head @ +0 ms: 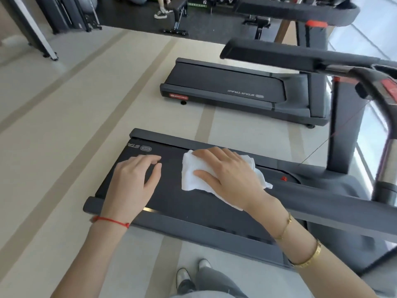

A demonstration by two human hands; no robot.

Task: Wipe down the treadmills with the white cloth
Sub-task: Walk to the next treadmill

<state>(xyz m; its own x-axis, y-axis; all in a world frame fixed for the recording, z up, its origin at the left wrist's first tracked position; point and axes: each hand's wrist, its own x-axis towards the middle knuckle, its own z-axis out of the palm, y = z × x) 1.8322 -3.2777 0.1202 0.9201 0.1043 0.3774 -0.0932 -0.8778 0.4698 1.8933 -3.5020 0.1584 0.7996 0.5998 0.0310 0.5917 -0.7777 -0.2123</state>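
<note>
Two hands on the near dark grey treadmill's black belt (171, 196). Left hand (133, 186), fingers relaxed and spread, rests on the belt, holding nothing. Right hand (227, 175) presses flat on the crumpled white cloth (193, 175). Risk: loose cloth could bunch or slide out from under the palm, leaving patches unwiped. Second treadmill (236, 89) beyond looks untouched.

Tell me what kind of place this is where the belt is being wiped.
Most likely a gym. The right hand presses a white cloth on a treadmill belt, a second treadmill stands beyond, and a weight bench sits on dark flooring at the back.
</note>
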